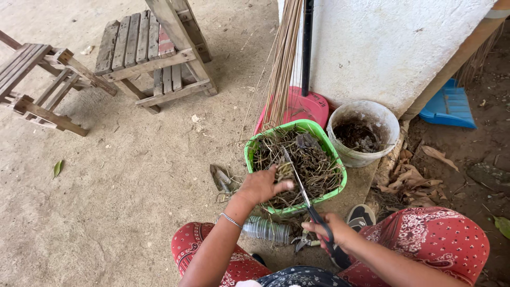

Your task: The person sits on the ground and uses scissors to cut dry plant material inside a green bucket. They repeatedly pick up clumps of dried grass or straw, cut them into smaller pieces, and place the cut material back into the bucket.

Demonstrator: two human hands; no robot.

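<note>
A green plastic basket [258, 145] full of dry twigs and roots [313, 165] stands on the ground in front of me. My left hand [261, 184] rests on the basket's near edge and pinches a small clump of the dry plant matter. My right hand [337, 234] grips the black handles of long scissors [302, 190], whose blades reach up into the basket beside my left fingers. My knees in red patterned trousers frame the bottom of the view.
A dirty white bucket [366, 130] holding dark debris stands right of the basket. A broom [284, 58] and red dustpan [303, 106] lean on the white wall. A clear plastic bottle [265, 229] and small pliers lie by my knees. Wooden chairs [149, 50] stand behind; a blue dustpan [449, 106] lies right.
</note>
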